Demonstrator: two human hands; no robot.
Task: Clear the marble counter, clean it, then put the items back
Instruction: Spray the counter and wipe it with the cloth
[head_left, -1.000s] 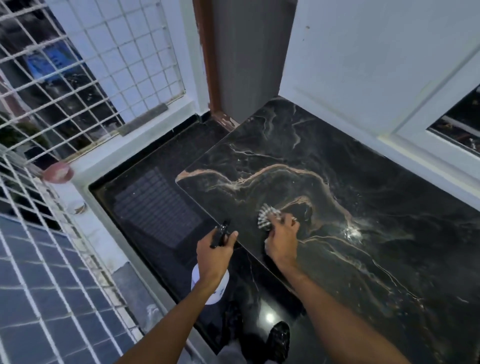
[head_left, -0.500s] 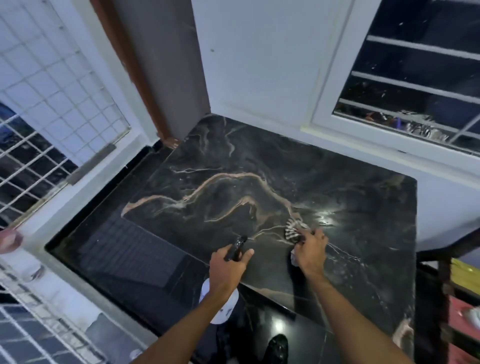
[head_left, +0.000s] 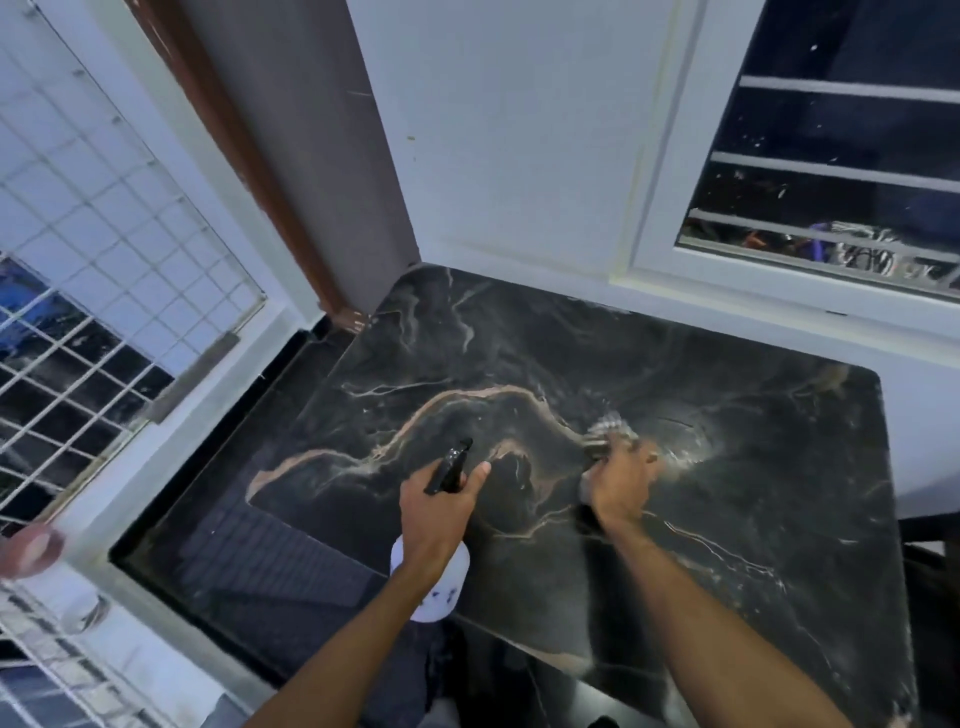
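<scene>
The black marble counter (head_left: 753, 467) with tan veins fills the middle of the view, with nothing standing on it. My left hand (head_left: 436, 506) grips a spray bottle (head_left: 436, 587) with a white body and a black nozzle, held over the counter's front left part. My right hand (head_left: 621, 483) holds a striped cloth (head_left: 608, 428) against the marble near the centre; the hand and cloth are blurred. A wet, shiny patch lies just right of the cloth.
A white wall and a barred window (head_left: 831, 171) stand behind the counter. A brown door frame (head_left: 249, 166) meets its back left corner. A white metal grille (head_left: 104, 260) runs along the left, above the dark floor (head_left: 260, 545). A dark railing edge (head_left: 930, 530) shows at the right.
My right hand with the cloth has slid from the left part of the counter to its centre. The view has swung right. My left hand keeps holding the bottle.
</scene>
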